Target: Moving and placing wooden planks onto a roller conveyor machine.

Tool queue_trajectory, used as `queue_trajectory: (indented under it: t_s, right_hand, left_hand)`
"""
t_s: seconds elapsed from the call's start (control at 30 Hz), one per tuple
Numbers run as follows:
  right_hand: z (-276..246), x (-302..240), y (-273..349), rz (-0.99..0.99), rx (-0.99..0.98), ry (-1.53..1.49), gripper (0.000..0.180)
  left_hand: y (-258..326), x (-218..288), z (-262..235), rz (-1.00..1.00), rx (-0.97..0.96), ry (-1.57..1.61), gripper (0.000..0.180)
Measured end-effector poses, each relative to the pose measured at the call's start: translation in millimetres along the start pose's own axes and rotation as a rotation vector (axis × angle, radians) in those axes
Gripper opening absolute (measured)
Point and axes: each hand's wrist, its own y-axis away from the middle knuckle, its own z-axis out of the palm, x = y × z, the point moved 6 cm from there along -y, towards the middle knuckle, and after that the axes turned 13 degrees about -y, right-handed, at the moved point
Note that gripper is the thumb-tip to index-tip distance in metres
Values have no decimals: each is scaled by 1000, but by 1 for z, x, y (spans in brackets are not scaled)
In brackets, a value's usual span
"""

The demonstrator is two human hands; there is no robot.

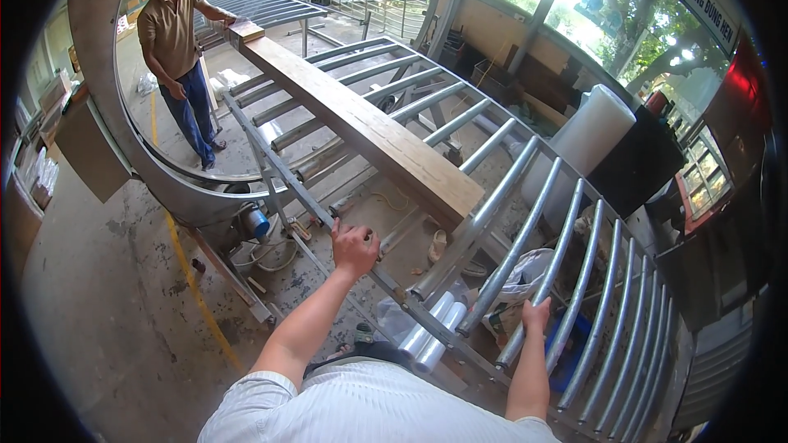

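My left hand (355,250) is closed over the metal side rail (283,171) of a roller conveyor. My right hand (536,314) grips one of the steel rollers (579,295) further right along the same conveyor. A long wooden beam (369,127) lies across the rollers, its near end short of both hands. At its far end, a smaller wooden block (245,30) rests on top, with the other person's hand beside it.
Another person (174,49) stands at the far left. A large ring-shaped machine frame (98,41) arches around the conveyor. Clear film rolls (435,332) lie beneath it near me. A big roll of white wrap (595,127) stands to the right. Another roller table (263,4) is behind.
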Motion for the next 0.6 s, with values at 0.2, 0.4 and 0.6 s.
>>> queue_trajectory:
  t_s: [0.2,0.4,0.6]
  right_hand:
    - [-1,-3,3,1,5,0,93]
    - [0,-2,1,1,9,15,93]
    - [1,1,0,4,14,29,92]
  left_hand:
    - [2,-1,-4,0,30,-12,24]
    - [1,-1,-3,4,26,-9,24]
    - [0,-1,0,1,12,11,23]
